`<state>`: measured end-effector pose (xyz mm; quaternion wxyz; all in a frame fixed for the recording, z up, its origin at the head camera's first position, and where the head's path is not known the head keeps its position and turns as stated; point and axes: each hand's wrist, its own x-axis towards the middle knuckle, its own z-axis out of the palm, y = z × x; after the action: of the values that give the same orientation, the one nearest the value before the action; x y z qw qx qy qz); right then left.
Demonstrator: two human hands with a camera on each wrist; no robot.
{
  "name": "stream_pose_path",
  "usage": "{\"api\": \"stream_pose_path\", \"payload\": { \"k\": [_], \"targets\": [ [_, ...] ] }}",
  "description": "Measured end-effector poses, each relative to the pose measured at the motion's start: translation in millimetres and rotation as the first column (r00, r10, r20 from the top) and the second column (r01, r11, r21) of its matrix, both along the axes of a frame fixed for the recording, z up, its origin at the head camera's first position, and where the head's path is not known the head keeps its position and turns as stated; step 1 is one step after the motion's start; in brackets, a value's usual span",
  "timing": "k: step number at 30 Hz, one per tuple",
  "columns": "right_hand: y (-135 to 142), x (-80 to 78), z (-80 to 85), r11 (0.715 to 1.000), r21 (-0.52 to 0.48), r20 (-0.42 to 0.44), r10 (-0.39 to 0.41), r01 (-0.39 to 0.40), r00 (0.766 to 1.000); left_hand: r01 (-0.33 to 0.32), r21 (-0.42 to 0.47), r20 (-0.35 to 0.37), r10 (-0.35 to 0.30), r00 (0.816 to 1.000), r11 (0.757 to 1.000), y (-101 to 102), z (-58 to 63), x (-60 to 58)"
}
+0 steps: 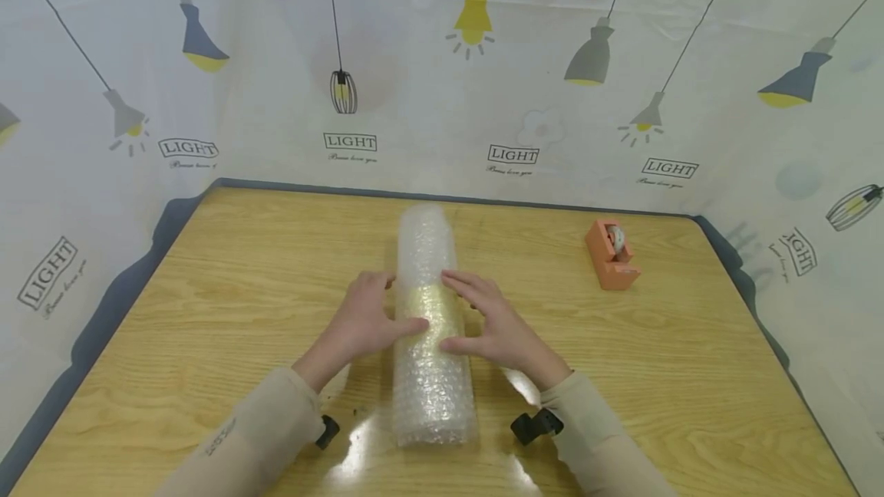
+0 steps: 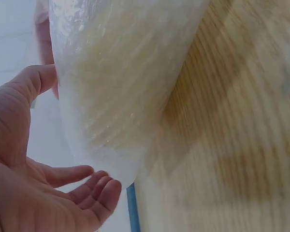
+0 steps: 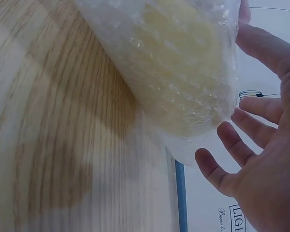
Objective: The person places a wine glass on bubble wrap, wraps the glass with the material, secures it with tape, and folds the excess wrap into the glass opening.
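A long roll of clear bubble wrap [image 1: 433, 397] lies on the table, pointing away from me, with something yellowish showing through its middle. My left hand [image 1: 366, 317] is at its left side, the thumb resting on top of the wrap and the fingers loosely bent beside it. From the right, my right hand [image 1: 500, 328] touches the roll with thumb and fingertips, its fingers spread. In the left wrist view the left thumb [image 2: 41, 77] meets the plastic. The right wrist view shows the right fingers [image 3: 234, 142] along the side of the wrap, not curled round it.
An orange tape dispenser [image 1: 611, 255] with a roll of tape stands at the back right of the wooden table [image 1: 262, 251]. Behind and beside the table hangs a pale cloth [image 1: 414, 44] printed with lamps. A black strap [image 1: 537, 426] hangs below the right sleeve.
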<state>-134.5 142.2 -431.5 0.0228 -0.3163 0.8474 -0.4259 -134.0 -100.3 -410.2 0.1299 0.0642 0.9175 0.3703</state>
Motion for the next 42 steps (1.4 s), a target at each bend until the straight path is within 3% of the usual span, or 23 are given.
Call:
{"api": "stream_pose_path", "payload": {
  "k": [3,6,11,14,17,21,28,31,34,42],
  "targets": [
    [-2,-0.3,-0.5,1.000,-0.002,0.009,-0.003,0.003,1.000,0.039,-0.017,-0.129,-0.041,0.991,0.999,-1,3.1,2.4],
    [-5,0.0,0.8,1.000,-0.011,0.028,-0.003,0.004,1.000,0.092,-0.023,-0.223,-0.095,0.970,0.996,-2,6.7,3.7],
    [-9,-1.6,1.2,0.999,-0.045,0.030,0.021,-0.020,0.999,0.218,-0.063,-0.352,-0.226,0.908,0.974,-4,10.6,3.8],
    [-10,-3.6,0.0,0.997,-0.068,0.029,0.047,-0.045,0.998,0.269,-0.094,-0.375,-0.284,0.882,0.959,-5,11.9,4.2],
    [-9,-5.0,-1.4,0.994,-0.093,0.063,0.070,-0.064,0.996,0.282,-0.114,-0.352,-0.304,0.885,0.953,-6,13.6,4.7],
    [-7,-5.8,-3.0,0.992,-0.104,0.108,0.085,-0.074,0.991,0.274,-0.130,-0.309,-0.302,0.902,0.953,-7,17.2,5.4],
    [-10,-6.7,-3.9,0.987,-0.125,0.105,0.114,-0.100,0.988,0.254,-0.146,-0.209,-0.281,0.937,0.956,-5,21.8,7.6],
    [-11,-6.6,-4.7,0.986,-0.132,0.095,0.116,-0.103,0.989,0.253,-0.147,-0.189,-0.278,0.942,0.956,-4,21.0,8.9],
    [-12,-6.2,-5.5,0.986,-0.134,0.092,0.112,-0.099,0.990,0.248,-0.156,-0.190,-0.276,0.942,0.956,-3,18.6,9.7],
    [-10,-4.0,-4.7,0.987,-0.148,0.128,0.079,-0.060,0.989,0.255,-0.204,-0.263,-0.303,0.916,0.945,-1,13.2,10.7]
  ]
}}
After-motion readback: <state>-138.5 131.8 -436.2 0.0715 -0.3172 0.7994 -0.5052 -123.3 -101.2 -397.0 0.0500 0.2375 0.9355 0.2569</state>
